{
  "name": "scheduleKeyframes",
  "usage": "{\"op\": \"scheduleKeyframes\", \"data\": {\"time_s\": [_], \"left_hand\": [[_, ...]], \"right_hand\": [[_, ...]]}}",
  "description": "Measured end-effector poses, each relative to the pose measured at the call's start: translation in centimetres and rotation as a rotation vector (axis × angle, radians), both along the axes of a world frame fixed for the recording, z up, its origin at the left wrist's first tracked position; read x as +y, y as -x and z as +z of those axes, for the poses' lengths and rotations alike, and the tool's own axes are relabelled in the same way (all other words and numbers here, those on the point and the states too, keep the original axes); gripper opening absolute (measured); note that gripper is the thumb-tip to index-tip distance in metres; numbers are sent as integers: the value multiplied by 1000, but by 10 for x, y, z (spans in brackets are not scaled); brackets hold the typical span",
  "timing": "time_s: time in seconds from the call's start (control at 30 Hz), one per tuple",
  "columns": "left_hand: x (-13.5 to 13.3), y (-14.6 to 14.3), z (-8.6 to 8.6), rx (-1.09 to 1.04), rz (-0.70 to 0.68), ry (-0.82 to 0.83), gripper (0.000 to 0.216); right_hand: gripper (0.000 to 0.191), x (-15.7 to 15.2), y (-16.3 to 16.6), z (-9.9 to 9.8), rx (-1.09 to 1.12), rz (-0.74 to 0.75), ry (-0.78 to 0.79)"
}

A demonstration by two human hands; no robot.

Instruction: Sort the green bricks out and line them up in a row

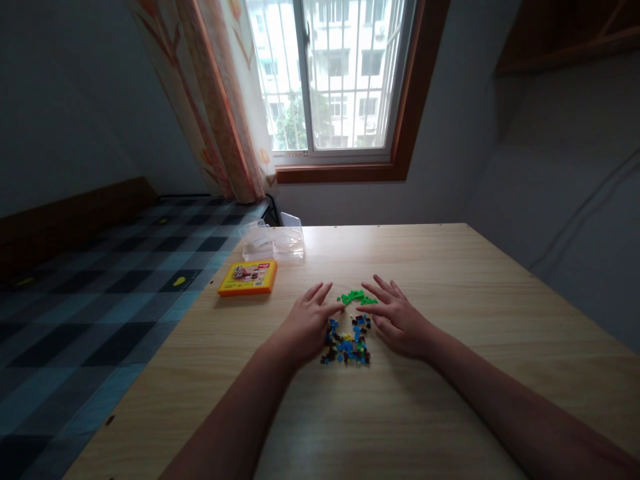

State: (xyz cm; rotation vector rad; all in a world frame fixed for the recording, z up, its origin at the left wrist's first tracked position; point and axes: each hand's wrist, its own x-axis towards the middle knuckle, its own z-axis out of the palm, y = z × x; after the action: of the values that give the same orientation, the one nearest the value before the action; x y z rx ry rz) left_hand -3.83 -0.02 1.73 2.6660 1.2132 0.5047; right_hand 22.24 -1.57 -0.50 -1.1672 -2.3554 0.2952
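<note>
Small building bricks lie in a loose heap on the wooden table between my hands. Green bricks [354, 297] form a group at the far side, while blue, brown and yellow bricks [350, 350] are mixed together on the near side. My left hand [311, 321] is at the heap's left edge, fingers spread and pointing away from me, partly covering some bricks. On the right side, my right hand [395, 317] has its fingers apart, with the fingertips close to the green bricks. Neither hand shows a brick in its grasp.
A yellow-orange box [247, 277] with a printed picture lies at the table's left side. Behind it are clear plastic containers [274, 241]. The wooden table [480, 333] borders a checked bed [145, 287] on the left. A barred window [345, 80] and a curtain [215, 100] are beyond.
</note>
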Motion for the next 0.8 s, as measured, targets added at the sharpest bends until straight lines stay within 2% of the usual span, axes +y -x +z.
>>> {"op": "scheduleKeyframes", "data": {"time_s": [0.13, 0.33, 0.5, 0.63, 0.8], "left_hand": [[1, -1, -1, -75, 10, -44, 55], [3, -3, 2, -147, 60, -90, 38], [-2, -6, 8, -157, -10, -19, 35], [-7, -8, 14, -111, -77, 78, 36], [-4, -7, 13, -105, -54, 77, 36]], "right_hand": [[41, 0, 1, -1, -48, 17, 27], [42, -2, 6, 1, -122, 40, 68], [44, -3, 7, 4, -79, 46, 68], [36, -2, 0, 8, -15, -12, 46], [35, -2, -2, 13, -36, -18, 46]]}}
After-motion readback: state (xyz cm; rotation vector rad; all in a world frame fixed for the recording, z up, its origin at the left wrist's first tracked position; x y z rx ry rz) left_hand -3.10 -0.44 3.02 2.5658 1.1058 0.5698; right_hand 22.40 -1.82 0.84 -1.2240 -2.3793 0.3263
